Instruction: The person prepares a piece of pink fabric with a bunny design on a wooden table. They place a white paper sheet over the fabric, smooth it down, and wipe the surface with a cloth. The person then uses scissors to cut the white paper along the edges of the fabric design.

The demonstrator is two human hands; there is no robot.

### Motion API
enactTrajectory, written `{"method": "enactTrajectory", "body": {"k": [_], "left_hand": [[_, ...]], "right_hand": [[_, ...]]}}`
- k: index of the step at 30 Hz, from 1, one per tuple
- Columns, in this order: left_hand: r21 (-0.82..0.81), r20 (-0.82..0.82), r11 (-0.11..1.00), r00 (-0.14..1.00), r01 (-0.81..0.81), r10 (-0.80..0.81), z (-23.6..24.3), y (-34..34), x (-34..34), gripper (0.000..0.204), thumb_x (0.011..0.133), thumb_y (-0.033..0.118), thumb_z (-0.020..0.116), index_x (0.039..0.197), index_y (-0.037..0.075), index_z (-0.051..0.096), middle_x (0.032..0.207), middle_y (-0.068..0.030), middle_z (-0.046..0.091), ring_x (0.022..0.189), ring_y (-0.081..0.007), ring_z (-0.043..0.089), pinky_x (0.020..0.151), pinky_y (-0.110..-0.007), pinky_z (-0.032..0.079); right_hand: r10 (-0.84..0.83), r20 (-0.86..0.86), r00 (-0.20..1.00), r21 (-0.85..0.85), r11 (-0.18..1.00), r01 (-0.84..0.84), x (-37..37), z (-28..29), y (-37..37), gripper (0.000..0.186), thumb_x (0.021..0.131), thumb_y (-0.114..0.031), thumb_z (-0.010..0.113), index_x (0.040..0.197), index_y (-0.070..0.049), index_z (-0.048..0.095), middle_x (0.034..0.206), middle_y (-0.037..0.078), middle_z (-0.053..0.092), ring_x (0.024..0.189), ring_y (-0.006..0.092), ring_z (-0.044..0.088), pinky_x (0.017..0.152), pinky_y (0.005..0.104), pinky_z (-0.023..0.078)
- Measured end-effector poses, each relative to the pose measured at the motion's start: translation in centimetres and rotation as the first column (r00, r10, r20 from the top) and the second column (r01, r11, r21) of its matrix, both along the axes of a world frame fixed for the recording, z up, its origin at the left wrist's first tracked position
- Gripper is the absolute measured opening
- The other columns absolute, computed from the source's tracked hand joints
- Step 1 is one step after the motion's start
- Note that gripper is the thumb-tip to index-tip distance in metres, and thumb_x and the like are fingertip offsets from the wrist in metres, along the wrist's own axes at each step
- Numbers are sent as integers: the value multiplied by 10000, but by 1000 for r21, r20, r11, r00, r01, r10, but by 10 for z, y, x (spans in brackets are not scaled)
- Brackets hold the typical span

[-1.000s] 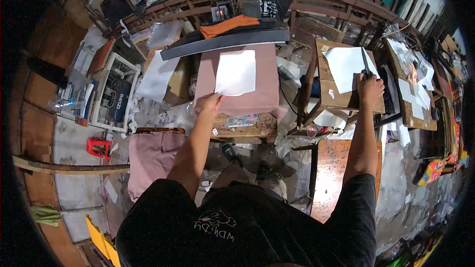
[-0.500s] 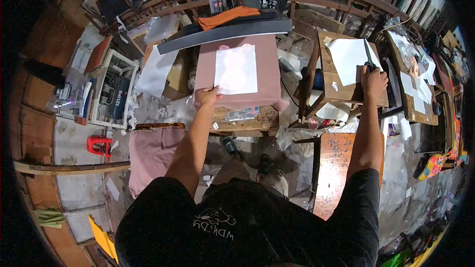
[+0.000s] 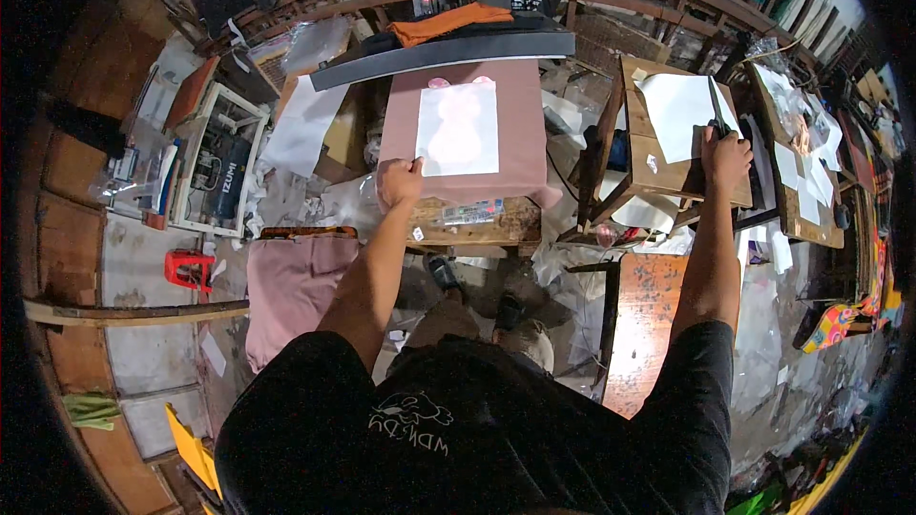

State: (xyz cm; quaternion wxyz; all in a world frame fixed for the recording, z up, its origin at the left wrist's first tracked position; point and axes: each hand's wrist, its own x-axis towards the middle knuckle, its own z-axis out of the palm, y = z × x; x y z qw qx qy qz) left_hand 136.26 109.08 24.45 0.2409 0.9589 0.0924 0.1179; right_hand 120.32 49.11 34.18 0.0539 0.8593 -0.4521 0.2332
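Note:
My left hand (image 3: 399,181) rests on the near left corner of a pink cloth (image 3: 520,148) spread over a wooden table (image 3: 477,226), fingers touching the edge of a white paper pattern (image 3: 459,129) lying on it. My right hand (image 3: 725,157) is closed around the handle of dark scissors (image 3: 716,105) on a small wooden stool-table (image 3: 668,172), beside a white sheet of paper (image 3: 677,110).
A long dark board (image 3: 444,52) with an orange cloth (image 3: 448,24) lies behind the pink cloth. A folded pink fabric (image 3: 291,291) sits at lower left, a red stool (image 3: 186,270) farther left. Paper-strewn tables (image 3: 801,162) stand at right.
My left hand has slid slightly along the cloth's near edge toward the paper pattern. My right hand stays on the scissors at the small table.

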Motion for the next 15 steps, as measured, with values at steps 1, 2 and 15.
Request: {"method": "enactTrajectory", "body": {"k": [1, 2, 15], "left_hand": [[-11, 0, 1000, 1000, -3, 3, 4, -3, -1, 427, 850, 459, 770, 752, 45, 745, 802, -180, 716, 760, -368, 708, 721, -462, 545], [9, -34, 1000, 999, 11, -10, 8, -6, 0, 420, 856, 458, 764, 770, 48, 750, 817, -182, 719, 773, -372, 709, 730, -464, 546], [90, -63, 994, 996, 69, -63, 2, -7, 17, 427, 889, 490, 711, 796, 77, 765, 895, -181, 731, 851, -362, 711, 781, -461, 553]], "right_hand": [[3, 2, 1000, -8, 1000, -3, -1, -3, -4, 633, 897, -607, 628, 1140, -26, 693, 1190, 230, 613, 1173, 447, 567, 973, 581, 474], [5, 4, 1000, -17, 1000, -5, -2, -6, -7, 632, 896, -609, 627, 1138, -29, 693, 1184, 228, 610, 1170, 447, 567, 970, 584, 473], [1, -16, 1000, -92, 996, -2, -2, -9, -6, 638, 917, -643, 564, 1100, -41, 668, 1108, 205, 604, 1120, 416, 592, 940, 570, 483]]}}
